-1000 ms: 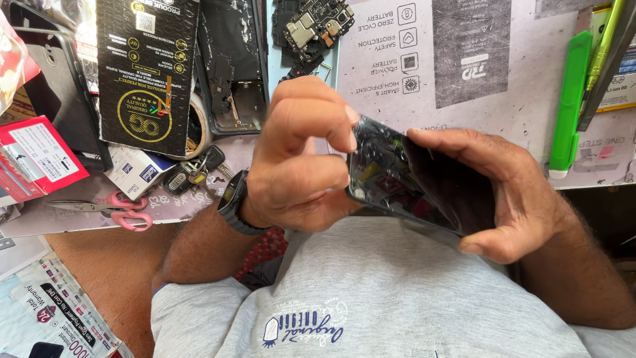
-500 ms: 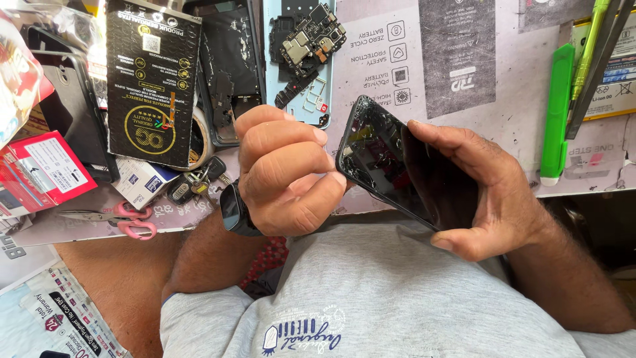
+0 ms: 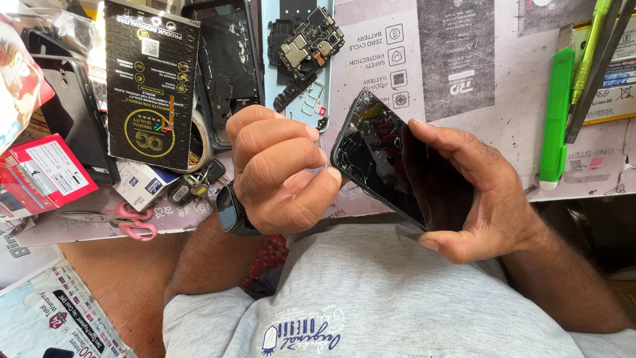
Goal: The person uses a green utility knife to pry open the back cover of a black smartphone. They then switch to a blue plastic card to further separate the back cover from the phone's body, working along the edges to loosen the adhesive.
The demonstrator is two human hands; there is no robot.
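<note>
My right hand (image 3: pixel 477 199) grips a black phone (image 3: pixel 384 159) with a cracked screen, held tilted above my grey shirt, thumb along its lower end and fingers behind it. My left hand (image 3: pixel 278 172), a dark watch (image 3: pixel 228 212) on its wrist, is curled into a loose fist beside the phone. Its fingertips rest against the phone's left edge near the cracked corner.
On the bench behind lie a black cardboard package (image 3: pixel 151 83), an opened phone frame (image 3: pixel 225 66), a circuit board (image 3: pixel 310 43) on a light blue back cover, a green cutter (image 3: pixel 555 119), pink-handled scissors (image 3: pixel 126 222), a red box (image 3: pixel 46 172), keys (image 3: pixel 192 185) and printed sheets.
The left hand has slid off the top of the phone to its left edge, uncovering the cracked screen. The right hand has tilted the phone up and moved it slightly right.
</note>
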